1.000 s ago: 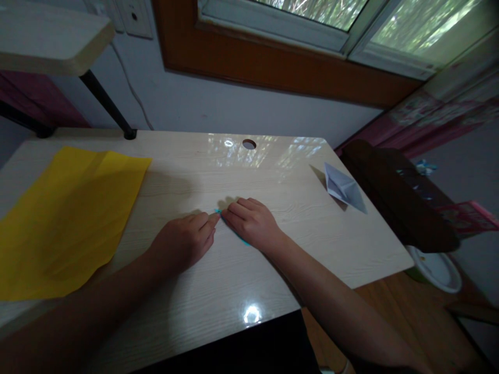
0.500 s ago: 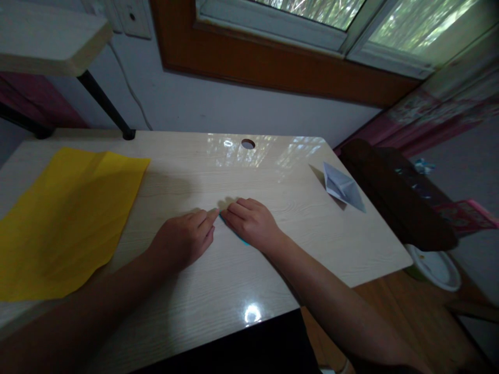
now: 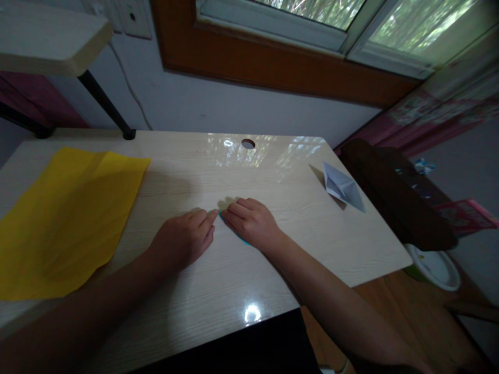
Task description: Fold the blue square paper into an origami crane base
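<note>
Most of a small piece of folded blue-green paper (image 3: 244,241) is hidden beneath my right hand (image 3: 251,221); only its lower left edge and a tip show. That hand lies over the paper on the table, its fingers closed together and pressing it down. My left hand (image 3: 191,231) is closed, with its fingertips at the paper's left tip. What the left fingers pinch there is barely visible. Both hands rest on the pale wooden table (image 3: 218,285).
A large yellow sheet (image 3: 78,218) covers the table's left side. Near the right edge sits a folded white paper boat (image 3: 343,187). A round hole (image 3: 248,144) is cut at the back. A shelf (image 3: 50,41) on black legs overhangs the back left corner.
Hardly anything differs. Slightly more of the blue-green tip shows between my two hands; both stay in the same place.
</note>
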A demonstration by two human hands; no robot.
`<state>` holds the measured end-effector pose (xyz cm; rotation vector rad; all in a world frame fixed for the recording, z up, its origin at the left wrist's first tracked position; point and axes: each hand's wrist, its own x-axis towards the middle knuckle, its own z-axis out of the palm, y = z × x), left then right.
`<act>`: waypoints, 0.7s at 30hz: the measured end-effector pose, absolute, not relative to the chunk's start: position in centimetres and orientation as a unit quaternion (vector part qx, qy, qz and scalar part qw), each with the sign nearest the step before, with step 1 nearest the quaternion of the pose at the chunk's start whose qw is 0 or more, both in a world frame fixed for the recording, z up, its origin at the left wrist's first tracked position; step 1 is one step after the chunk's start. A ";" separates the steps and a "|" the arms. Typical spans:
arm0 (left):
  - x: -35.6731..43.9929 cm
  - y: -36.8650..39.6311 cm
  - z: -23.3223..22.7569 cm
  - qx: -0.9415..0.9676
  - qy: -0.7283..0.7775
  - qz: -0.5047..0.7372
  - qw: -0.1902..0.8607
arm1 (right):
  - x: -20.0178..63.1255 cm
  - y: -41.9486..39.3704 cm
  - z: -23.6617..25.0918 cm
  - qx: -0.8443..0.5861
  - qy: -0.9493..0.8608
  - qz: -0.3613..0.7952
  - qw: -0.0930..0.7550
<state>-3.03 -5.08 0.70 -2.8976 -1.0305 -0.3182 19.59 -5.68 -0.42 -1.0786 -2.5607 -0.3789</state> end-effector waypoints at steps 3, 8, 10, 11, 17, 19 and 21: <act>-3.1 -5.0 0.7 -0.936 -0.338 -0.096 0.026 | 19.6 -5.7 -0.4 -0.380 -0.900 -0.135 0.167; -3.2 -5.0 0.7 -0.931 -0.353 -0.088 0.021 | 19.5 -5.7 -0.4 -0.382 -0.897 -0.137 0.176; -3.3 -5.0 0.7 -0.931 -0.353 -0.089 0.021 | 19.6 -5.7 -0.4 -0.382 -0.898 -0.133 0.172; -3.3 -5.0 0.7 -0.931 -0.352 -0.091 0.021 | 19.6 -5.8 -0.4 -0.383 -0.898 -0.131 0.171; -3.4 -4.9 0.4 -0.935 -0.340 -0.104 0.025 | 19.7 -6.0 -0.3 -0.386 -0.897 -0.126 0.173; -3.4 -4.8 0.3 -0.936 -0.334 -0.110 0.024 | 19.8 -6.0 -0.2 -0.386 -0.898 -0.123 0.174; -3.4 -4.7 0.3 -0.938 -0.327 -0.111 0.022 | 19.8 -6.0 -0.2 -0.387 -0.898 -0.117 0.176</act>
